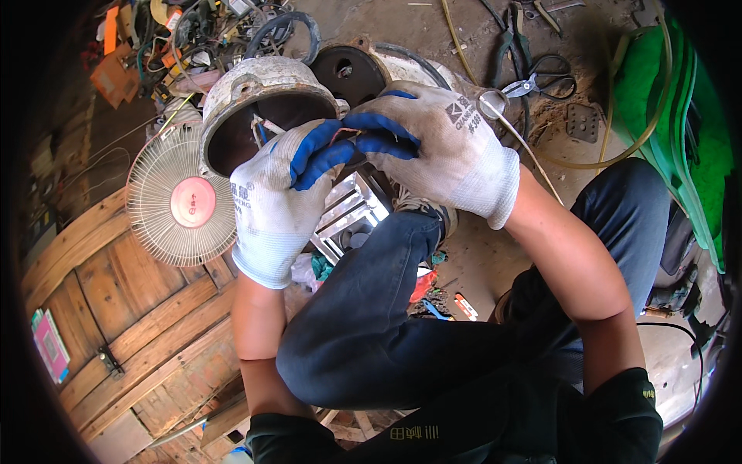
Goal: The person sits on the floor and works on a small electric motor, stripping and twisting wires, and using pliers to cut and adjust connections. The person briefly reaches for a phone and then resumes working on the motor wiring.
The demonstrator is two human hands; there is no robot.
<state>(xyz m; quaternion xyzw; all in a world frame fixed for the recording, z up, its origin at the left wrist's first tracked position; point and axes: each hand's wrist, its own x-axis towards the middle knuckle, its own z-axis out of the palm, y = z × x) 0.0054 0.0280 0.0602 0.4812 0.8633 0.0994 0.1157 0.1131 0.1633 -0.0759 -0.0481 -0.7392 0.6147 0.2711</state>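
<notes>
My left hand and my right hand, both in white work gloves with blue coated fingers, meet fingertip to fingertip. Between them runs a thin reddish wire, pinched from both sides; its ends are hidden by the fingers. Just behind my left hand a round, worn whitish metal housing lies with its dark hollow facing me. Light-coloured wires show inside that hollow. Beyond my right hand sits another metal casing with a dark round end, partly covered by the glove.
A pink-centred fan guard leans by wooden boards on the left. Mixed scrap is heaped far left. Pliers and scissors lie far right, near a yellowish hose and a green plastic piece.
</notes>
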